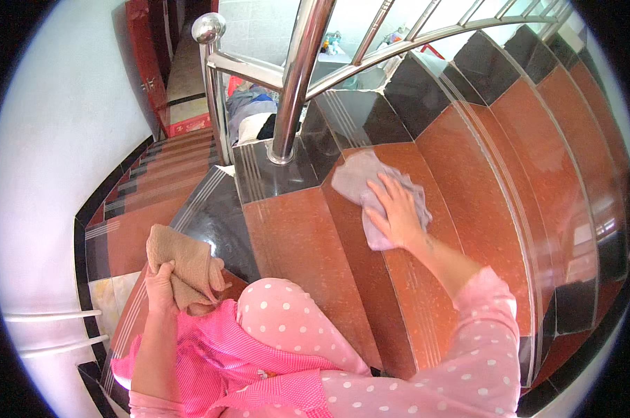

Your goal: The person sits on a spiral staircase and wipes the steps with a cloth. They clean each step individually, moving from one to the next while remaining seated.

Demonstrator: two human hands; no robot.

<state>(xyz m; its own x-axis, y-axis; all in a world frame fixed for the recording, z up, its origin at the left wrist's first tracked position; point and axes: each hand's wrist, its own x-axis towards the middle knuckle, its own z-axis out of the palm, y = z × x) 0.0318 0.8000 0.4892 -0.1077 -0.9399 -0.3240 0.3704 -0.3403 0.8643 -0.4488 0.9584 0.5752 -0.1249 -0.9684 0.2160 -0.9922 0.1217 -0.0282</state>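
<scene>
My right hand (397, 211) lies with its fingers spread on a pale lilac cloth (357, 175), pressing it against an orange-brown stair tread (419, 292). The cloth is spread and wrinkled, and one end reaches towards the black tile border. In my left hand (162, 287) is a folded brown towel (182, 256), gripped at its near side with the thumb on top. That towel is off the stairs, to the left of my bent knee (281, 308) in pink polka-dot trousers. Part of its lower edge is hidden by my pink apron (210, 355).
A steel post (299, 78) of the handrail stands on the black edge tile, and railing bars (372, 31) run up to the right. Steps (163, 172) descend at the left beside a white wall (59, 157). Clothes (252, 112) lie below, behind the railing.
</scene>
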